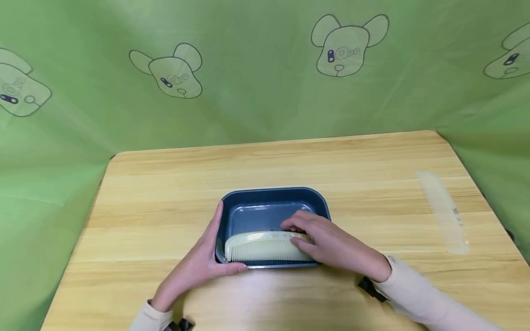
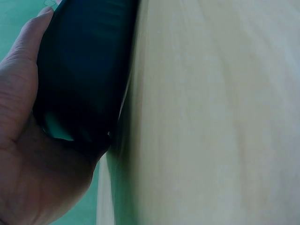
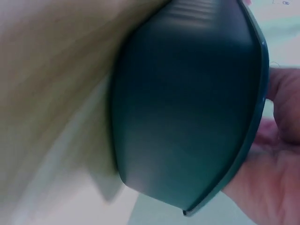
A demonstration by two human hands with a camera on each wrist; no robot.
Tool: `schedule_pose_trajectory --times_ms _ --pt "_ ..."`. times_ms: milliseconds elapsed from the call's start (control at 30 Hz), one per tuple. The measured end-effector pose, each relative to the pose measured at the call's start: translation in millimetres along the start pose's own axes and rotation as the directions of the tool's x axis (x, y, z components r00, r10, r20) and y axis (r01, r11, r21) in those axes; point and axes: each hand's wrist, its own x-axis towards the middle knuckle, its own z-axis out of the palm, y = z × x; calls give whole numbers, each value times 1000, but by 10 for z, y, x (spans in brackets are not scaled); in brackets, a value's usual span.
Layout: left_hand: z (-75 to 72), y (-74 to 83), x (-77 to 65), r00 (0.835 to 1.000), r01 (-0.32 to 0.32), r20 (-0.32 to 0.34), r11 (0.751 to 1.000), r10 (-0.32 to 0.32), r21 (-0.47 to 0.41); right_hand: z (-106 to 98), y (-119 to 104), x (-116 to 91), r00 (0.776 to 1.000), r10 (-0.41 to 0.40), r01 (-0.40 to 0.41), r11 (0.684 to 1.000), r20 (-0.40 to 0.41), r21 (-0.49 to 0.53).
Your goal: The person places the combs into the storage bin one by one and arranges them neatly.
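A dark blue tray [image 1: 258,189] sits on the wooden table in front of me. My left hand [image 1: 205,254] holds its near left corner, thumb along the front rim and fingers up the left side. In the left wrist view the palm wraps that corner of the tray [image 2: 89,61]. Inside, along the front wall, lies a pale cream comb [image 1: 261,246], teeth toward me. My right hand [image 1: 327,239] reaches over the tray's right side and pinches the comb's right end between thumb and fingers. The right wrist view shows the tray's outer wall [image 3: 187,108], which hides the comb.
A second comb [image 1: 443,211], whitish and translucent, lies near the right edge of the wooden table [image 1: 165,193]. A green cloth [image 1: 256,105] printed with animal heads hangs behind the table and on both sides.
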Motion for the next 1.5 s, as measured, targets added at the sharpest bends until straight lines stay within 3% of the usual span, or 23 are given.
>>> schedule_pose_trajectory --times_ms 133,533,800,1167,1500 --pt "0 5 -1 1000 -3 -3 1000 3 0 -2 -23 -12 994 27 -18 996 -103 87" --pt "-13 22 -20 1000 14 -6 1000 -14 5 -22 -26 -88 962 103 -27 957 -253 289" --pt "-6 19 -30 1000 9 -6 1000 -9 6 -83 -18 -195 928 131 -25 956 -348 293" --pt "-13 17 -6 1000 18 -6 1000 -18 8 -163 42 -328 911 205 -77 937 -358 341" --pt "5 5 -6 1000 18 -5 1000 -18 3 -150 159 -533 884 241 -129 949 -400 287"
